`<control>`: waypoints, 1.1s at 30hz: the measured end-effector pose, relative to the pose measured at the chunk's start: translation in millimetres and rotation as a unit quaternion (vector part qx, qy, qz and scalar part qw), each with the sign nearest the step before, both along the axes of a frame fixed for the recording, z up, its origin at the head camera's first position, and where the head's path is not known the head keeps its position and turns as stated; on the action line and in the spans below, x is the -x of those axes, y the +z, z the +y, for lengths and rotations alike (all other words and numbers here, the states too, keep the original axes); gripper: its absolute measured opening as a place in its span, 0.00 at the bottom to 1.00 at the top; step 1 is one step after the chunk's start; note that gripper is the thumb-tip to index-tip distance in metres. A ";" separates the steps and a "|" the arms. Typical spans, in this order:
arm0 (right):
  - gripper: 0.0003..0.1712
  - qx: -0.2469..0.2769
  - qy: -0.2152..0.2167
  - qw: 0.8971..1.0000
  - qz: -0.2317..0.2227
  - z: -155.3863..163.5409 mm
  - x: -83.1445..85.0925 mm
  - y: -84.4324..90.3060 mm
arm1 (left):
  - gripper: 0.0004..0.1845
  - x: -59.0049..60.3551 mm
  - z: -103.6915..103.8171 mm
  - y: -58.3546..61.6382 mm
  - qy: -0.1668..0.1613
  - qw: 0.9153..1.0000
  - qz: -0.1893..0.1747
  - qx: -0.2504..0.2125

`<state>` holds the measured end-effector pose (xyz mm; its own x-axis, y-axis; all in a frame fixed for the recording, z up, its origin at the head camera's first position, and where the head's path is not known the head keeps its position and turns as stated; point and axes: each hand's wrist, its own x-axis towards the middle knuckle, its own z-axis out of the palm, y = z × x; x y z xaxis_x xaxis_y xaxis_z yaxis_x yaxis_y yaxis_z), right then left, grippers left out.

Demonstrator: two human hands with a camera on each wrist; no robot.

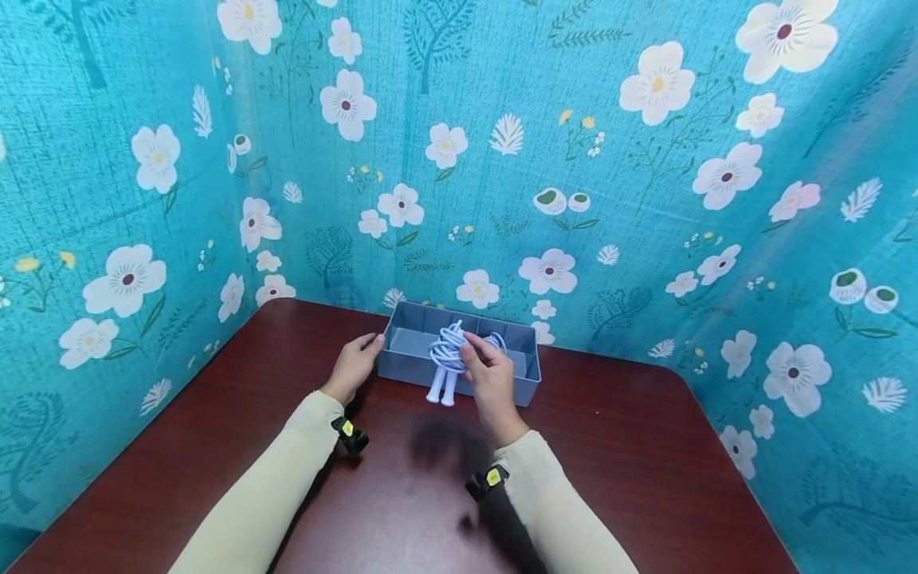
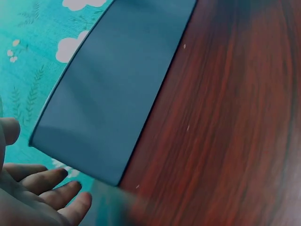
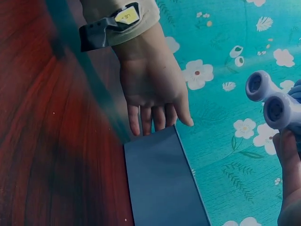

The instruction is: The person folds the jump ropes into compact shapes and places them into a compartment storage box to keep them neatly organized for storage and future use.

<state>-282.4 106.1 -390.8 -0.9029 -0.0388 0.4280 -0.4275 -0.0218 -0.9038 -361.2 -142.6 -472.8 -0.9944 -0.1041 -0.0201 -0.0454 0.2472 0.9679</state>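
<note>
My right hand [image 1: 495, 391] pinches a coiled jump rope [image 1: 446, 349], pale lavender-blue, above the front wall of a grey-blue box [image 1: 409, 367]. Its two handles [image 3: 278, 111] hang side by side below the coil, their round ends facing the right wrist camera. Past the fingers, a loop of cord shows over the box's right part. At the box's left end is my left hand [image 1: 353, 368], thumb and fingers extended near the corner. The left wrist view shows those fingers [image 2: 70, 195] loosely spread beside the end wall; whether they touch it, I cannot tell.
The box stands on a dark red-brown wooden table [image 1: 610, 446], near its back edge. A divider [image 1: 479, 325] splits its inside. Behind and at both sides hangs a teal flowered cloth [image 1: 488, 183]. Each wrist wears a black camera band [image 1: 350, 437].
</note>
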 end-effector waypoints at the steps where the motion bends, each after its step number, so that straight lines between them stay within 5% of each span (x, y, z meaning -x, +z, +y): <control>1: 0.19 -0.001 -0.001 1.000 -0.003 0.4 4.7 -3.2 | 0.34 1.7 0.7 -2.0 0.005 1.000 -0.008 -0.011; 9: 0.20 0.007 -0.025 1.000 -0.015 -5.0 35.6 -20.1 | 0.27 1.1 4.4 -5.1 0.001 0.994 -0.033 -0.108; 19: 0.32 0.057 0.013 0.995 -0.076 -20.6 65.9 -27.1 | 0.26 -4.7 6.4 -12.5 0.008 0.992 -0.010 -0.127; 33: 0.27 0.057 0.021 0.991 -0.120 -49.4 106.5 -27.6 | 0.28 -5.9 8.1 -30.2 0.052 0.981 0.041 -0.183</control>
